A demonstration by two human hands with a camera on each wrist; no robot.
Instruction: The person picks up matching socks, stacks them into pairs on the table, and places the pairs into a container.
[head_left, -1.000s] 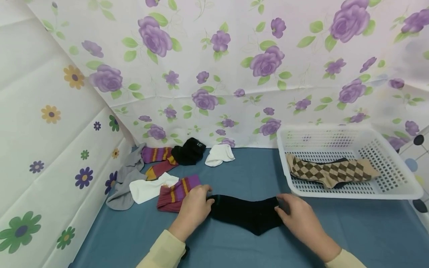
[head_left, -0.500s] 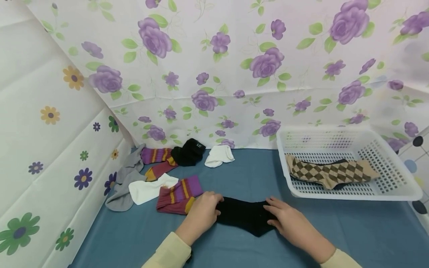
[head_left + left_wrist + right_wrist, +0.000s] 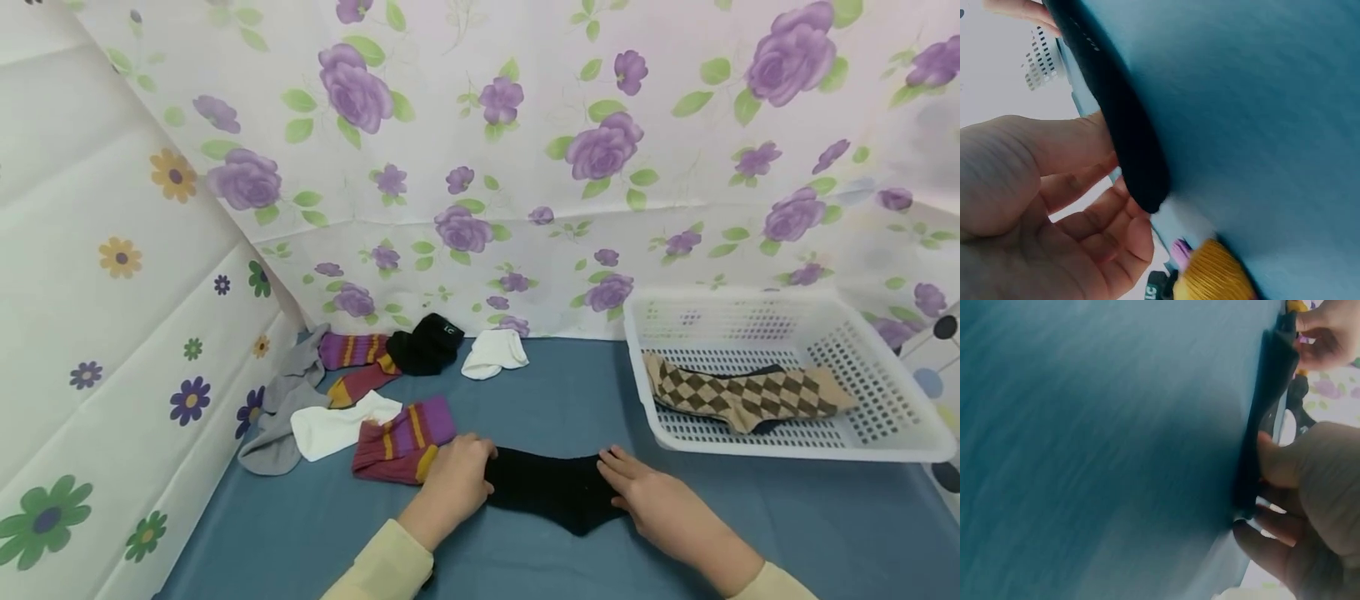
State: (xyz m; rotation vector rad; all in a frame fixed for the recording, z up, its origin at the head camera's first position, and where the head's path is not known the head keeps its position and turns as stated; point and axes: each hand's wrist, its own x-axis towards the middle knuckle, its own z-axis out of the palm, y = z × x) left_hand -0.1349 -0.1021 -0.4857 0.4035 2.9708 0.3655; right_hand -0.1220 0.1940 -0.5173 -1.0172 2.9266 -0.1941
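A black sock point(image 3: 551, 483) lies stretched sideways on the blue cloth, between the two hands. The left hand point(image 3: 459, 477) holds its left end, thumb on the near side and fingers at the far side in the left wrist view, where the sock point(image 3: 1125, 131) shows as a dark band. At the other end, the right hand point(image 3: 652, 500) grips the sock; in the right wrist view its thumb point(image 3: 1277, 464) presses the sock and the fingers curl round the end. A maroon, purple and yellow striped sock point(image 3: 401, 442) is just left of the left hand.
A white perforated basket point(image 3: 795, 450) stands at the right, with an argyle sock point(image 3: 750, 396) over a dark one inside. Grey point(image 3: 281, 417), white point(image 3: 341, 427), striped and black point(image 3: 427, 346) socks lie at the back left. Another white sock point(image 3: 495, 353) is near the flowered backdrop point(image 3: 480, 167).
The left hand has moved right along the sock and the right hand slightly left, so they are closer together. The sock's visible span is shorter. Over the last half second, little differs.
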